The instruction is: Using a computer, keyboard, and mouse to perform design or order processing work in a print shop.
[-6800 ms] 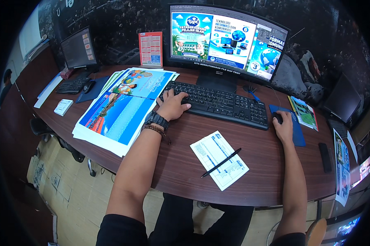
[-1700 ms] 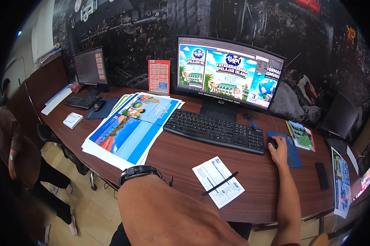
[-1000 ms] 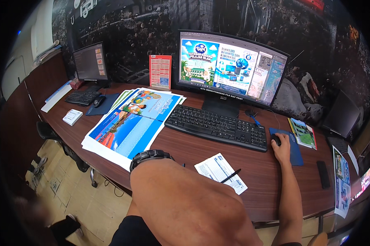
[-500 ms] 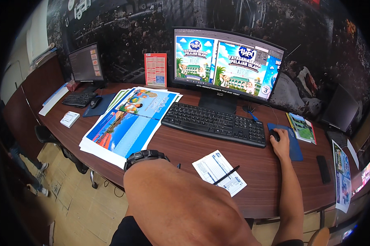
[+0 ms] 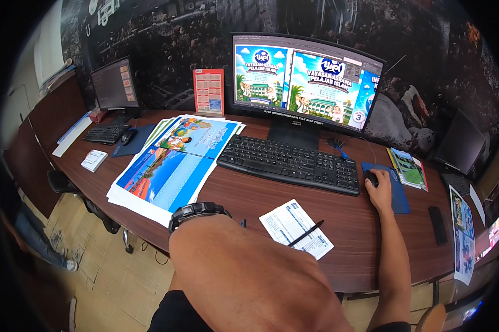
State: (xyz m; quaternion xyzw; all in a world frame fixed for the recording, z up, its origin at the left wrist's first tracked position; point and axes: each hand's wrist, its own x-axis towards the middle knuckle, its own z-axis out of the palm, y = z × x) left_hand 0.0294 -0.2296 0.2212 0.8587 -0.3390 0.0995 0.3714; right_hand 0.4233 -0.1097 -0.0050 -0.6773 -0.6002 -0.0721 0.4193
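Note:
My right hand (image 5: 379,192) rests curled over a black computer mouse (image 5: 372,178) on a blue mouse pad (image 5: 396,191). Across the lower middle lies my bent left arm, with a black wristwatch (image 5: 199,210) on it; my left hand and its fingers are hidden behind it. A printed form pad (image 5: 285,218) with a black pen (image 5: 306,233) lying across it sits between my arms. Behind it is a black keyboard (image 5: 288,164). On the lit monitor (image 5: 307,83) are two poster designs side by side, with part of another at the right.
Large colour prints (image 5: 169,166) are stacked at the left of the desk (image 5: 238,193). A red desk calendar (image 5: 208,91) stands behind them. Farther left are a second monitor (image 5: 115,83) and keyboard (image 5: 107,133). A dark phone-like slab (image 5: 437,225) lies at right. Another person's legs (image 5: 36,232) show at far left.
The other person's legs at the far left have shifted to the right and nearer. My view has tilted slightly; my right hand is still on the mouse.

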